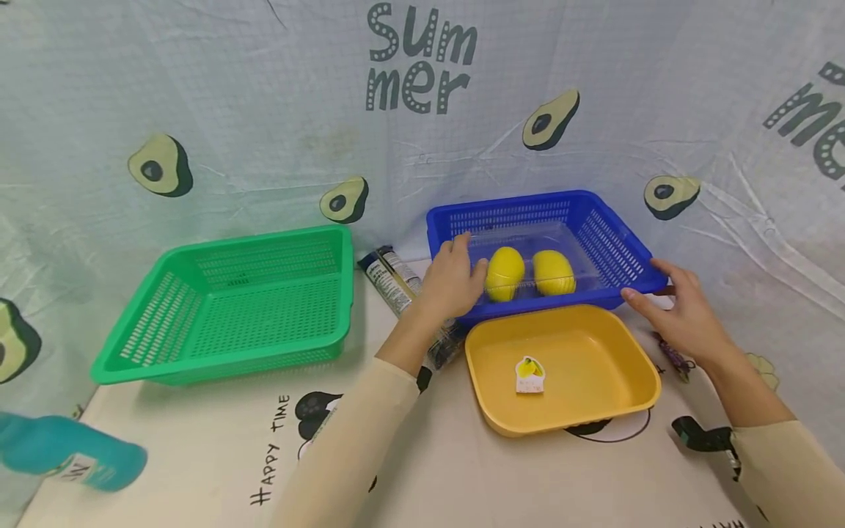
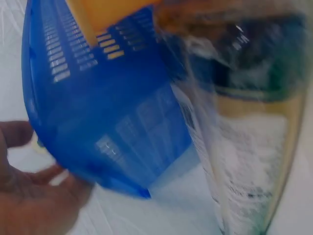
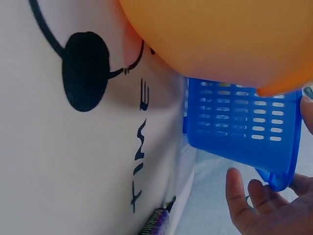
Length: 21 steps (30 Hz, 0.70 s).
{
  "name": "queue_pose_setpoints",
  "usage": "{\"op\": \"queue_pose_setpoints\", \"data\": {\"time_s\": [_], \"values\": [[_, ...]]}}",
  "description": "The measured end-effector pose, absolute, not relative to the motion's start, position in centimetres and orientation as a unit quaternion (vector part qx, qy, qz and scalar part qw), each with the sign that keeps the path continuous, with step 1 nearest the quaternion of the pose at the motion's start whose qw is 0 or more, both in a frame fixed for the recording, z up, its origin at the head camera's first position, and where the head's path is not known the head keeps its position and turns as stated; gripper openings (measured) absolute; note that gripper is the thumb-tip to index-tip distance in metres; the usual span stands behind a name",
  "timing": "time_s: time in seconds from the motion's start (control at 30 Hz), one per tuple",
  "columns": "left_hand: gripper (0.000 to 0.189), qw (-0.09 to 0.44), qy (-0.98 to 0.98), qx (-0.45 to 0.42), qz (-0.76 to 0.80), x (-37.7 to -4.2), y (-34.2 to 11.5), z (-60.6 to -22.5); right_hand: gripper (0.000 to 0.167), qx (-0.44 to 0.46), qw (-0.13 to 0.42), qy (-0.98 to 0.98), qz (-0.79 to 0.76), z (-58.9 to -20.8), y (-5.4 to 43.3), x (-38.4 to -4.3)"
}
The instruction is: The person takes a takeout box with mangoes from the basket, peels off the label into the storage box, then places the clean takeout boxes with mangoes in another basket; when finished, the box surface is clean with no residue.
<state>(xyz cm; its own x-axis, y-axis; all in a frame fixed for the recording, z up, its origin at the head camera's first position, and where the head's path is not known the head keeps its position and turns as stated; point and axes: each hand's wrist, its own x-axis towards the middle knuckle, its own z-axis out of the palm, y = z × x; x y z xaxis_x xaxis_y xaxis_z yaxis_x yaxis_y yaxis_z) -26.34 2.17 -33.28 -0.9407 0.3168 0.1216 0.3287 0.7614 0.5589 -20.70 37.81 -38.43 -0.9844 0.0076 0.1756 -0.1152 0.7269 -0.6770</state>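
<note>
In the head view, a blue slatted basket (image 1: 511,214) stands at the back right. It holds a clear plastic box (image 1: 584,253) with two yellow, lemon-like fruits (image 1: 505,273) showing through it. My left hand (image 1: 455,279) is at the basket's left side, thumb and fingers apart, beside the nearer fruit; whether it touches the box or only the rim is hidden. At the front right corner of the basket, my right hand (image 1: 686,308) holds the rim, with the thumb in front and fingers beyond. The right wrist view has its fingers (image 3: 239,196) under that corner.
A yellow tray (image 1: 594,381) with a lemon sticker sits before the basket. Further left are a green basket (image 1: 264,312) and a teal bottle (image 1: 99,451) lying down. A long plastic packet (image 1: 389,275) lies under my left forearm; a black object (image 1: 700,434) is beside my right.
</note>
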Motion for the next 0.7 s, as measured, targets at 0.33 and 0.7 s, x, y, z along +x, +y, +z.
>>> {"op": "queue_pose_setpoints", "data": {"time_s": [0.33,0.7], "values": [[0.063,0.064,-0.907,-0.249,-0.333,-24.9,-4.9,-32.7,0.089,0.029,0.054,-0.938,0.34,-37.3,38.6,-20.8],[0.053,0.063,-0.923,-0.218,-0.31,-22.0,-12.3,-32.5,0.083,0.08,0.121,-0.944,0.297,-36.6,37.6,-20.9]]}}
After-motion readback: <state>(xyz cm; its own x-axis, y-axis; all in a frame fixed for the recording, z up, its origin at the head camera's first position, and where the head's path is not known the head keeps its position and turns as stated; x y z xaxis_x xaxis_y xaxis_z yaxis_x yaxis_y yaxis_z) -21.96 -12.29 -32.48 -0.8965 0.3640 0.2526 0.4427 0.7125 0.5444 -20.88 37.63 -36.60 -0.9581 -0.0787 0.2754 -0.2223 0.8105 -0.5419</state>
